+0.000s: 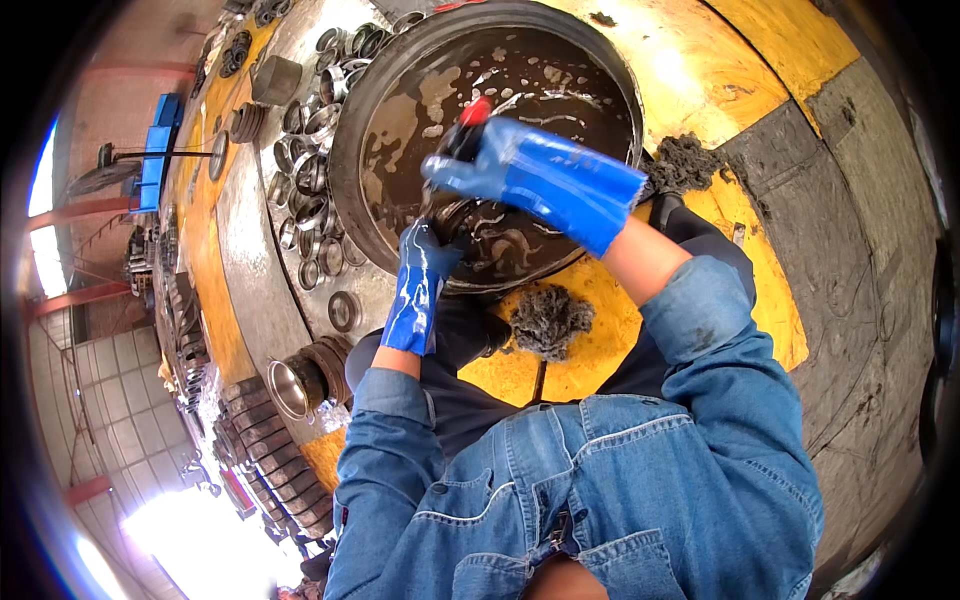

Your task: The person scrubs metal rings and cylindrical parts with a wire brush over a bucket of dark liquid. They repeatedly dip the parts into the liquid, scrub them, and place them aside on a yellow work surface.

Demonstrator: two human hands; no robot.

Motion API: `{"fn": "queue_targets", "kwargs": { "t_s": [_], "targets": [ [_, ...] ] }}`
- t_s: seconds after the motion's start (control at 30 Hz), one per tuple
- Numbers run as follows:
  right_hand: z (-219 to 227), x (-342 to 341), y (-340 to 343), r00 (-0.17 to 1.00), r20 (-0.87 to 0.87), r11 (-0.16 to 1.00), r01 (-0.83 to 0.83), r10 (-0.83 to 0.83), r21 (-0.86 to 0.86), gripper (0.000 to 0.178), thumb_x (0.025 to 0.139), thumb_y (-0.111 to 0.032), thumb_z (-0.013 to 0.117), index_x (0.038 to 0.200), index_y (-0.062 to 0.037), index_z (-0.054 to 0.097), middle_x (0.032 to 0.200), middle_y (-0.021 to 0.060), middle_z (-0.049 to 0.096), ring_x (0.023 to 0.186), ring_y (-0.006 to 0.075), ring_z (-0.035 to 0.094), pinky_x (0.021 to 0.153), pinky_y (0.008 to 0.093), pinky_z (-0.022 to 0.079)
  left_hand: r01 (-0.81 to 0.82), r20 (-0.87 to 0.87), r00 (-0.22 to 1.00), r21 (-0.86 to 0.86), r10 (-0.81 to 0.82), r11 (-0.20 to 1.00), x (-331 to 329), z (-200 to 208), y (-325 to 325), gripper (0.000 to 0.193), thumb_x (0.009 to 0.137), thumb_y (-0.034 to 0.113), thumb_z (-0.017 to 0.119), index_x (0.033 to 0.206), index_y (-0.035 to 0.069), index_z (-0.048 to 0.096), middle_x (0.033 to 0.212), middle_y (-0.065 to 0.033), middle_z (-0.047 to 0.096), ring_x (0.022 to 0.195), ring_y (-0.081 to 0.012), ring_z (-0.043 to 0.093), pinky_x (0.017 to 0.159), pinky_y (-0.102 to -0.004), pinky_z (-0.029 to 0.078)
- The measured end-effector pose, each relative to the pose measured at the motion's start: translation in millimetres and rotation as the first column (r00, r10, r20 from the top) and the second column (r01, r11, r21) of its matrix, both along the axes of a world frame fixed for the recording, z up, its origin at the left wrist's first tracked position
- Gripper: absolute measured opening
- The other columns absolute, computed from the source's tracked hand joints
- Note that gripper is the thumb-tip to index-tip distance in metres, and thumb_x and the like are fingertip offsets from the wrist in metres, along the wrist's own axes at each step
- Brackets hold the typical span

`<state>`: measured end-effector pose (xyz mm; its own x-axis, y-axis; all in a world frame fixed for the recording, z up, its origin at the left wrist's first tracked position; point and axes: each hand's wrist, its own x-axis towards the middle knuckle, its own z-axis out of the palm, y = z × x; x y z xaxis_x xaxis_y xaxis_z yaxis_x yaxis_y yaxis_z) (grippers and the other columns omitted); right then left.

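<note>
A large round basin point(350, 130) of dark, foamy liquid stands in front of me. Over it, my right hand point(480, 165), in a blue rubber glove, is closed round a black handle with a red end point(477, 112). The working end of this tool points down toward my left hand, too blurred to tell its kind. My left hand point(425, 252), in a wet blue glove, is at the basin's near left edge. Its fingers are closed about something dark and wet that I cannot make out.
Many metal rings point(310, 175) lie piled left of the basin, with one loose ring point(344, 311) nearer me. A wad of grey fibre point(551, 321) lies before my lap, another wad point(685, 163) to the right. A metal cylinder point(290, 388) and ribbed dark parts point(265, 430) stand at left.
</note>
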<state>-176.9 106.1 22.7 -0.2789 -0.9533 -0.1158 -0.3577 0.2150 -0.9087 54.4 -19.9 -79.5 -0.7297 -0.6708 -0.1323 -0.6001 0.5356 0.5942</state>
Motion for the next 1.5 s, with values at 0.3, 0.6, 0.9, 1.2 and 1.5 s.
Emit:
{"fn": "queue_targets", "kwargs": {
  "t_s": [0.3,0.6,0.9,1.2,1.5],
  "targets": [
    [-38,-46,13,0.948,-0.280,0.980,0.180,-0.149,0.086,0.049,0.096,-0.056,0.068,0.094,-0.0081,0.079,0.089,0.0167,0.076,0.080,0.0274,0.073,0.073,0.0432,0.058,-0.038,-0.093,0.994,0.159,0.053,0.987,-6,1,8,0.044,0.086,0.005,0.079,0.128,-0.003,0.066,0.114,-0.0120,0.077,0.100,-0.0189,0.074,0.088,-0.0329,0.060],
    [-44,0,11,1.000,-0.012,0.994,0.014,-0.015,-0.109,0.043,0.096,-0.050,0.069,0.110,-0.0106,0.077,0.095,0.0132,0.078,0.083,0.0266,0.075,0.080,0.0393,0.061,-0.064,-0.149,0.982,0.302,0.114,0.951,0,-12,-6,0.050,0.079,0.014,0.082,0.126,0.002,0.070,0.110,-0.0153,0.079,0.101,-0.0255,0.076,0.092,-0.0374,0.059],
    [-56,-30,12,0.962,0.000,0.961,0.274,-0.274,-0.030,0.053,0.096,-0.059,0.065,0.101,-0.0083,0.078,0.085,0.0133,0.075,0.081,0.0287,0.071,0.077,0.0412,0.056,-0.049,-0.064,0.996,0.181,0.062,0.982,-2,5,-1,0.044,0.084,0.009,0.080,0.124,-0.004,0.067,0.110,-0.0143,0.077,0.097,-0.0206,0.075,0.087,-0.0354,0.061],
    [-75,-16,10,0.919,0.120,0.899,0.330,-0.376,0.289,0.058,0.089,-0.057,0.068,0.105,-0.0019,0.075,0.099,0.0227,0.075,0.094,0.0412,0.072,0.088,0.0466,0.055,0.839,0.662,0.482,-0.162,-0.574,0.519,-58,83,-11,0.048,0.074,0.019,0.083,0.119,0.005,0.073,0.113,-0.0185,0.075,0.108,-0.0372,0.071,0.092,-0.0407,0.057],
    [-57,15,20,0.980,0.085,0.938,0.145,-0.180,0.316,0.047,0.092,-0.041,0.064,0.108,0.0026,0.072,0.092,0.0252,0.073,0.086,0.0377,0.070,0.081,0.0457,0.052,-0.236,-0.304,0.907,0.206,0.291,0.950,-8,41,-4,0.041,0.092,0.014,0.074,0.131,0.003,0.065,0.114,-0.0126,0.075,0.103,-0.0234,0.073,0.089,-0.0335,0.060]
  ]
}}
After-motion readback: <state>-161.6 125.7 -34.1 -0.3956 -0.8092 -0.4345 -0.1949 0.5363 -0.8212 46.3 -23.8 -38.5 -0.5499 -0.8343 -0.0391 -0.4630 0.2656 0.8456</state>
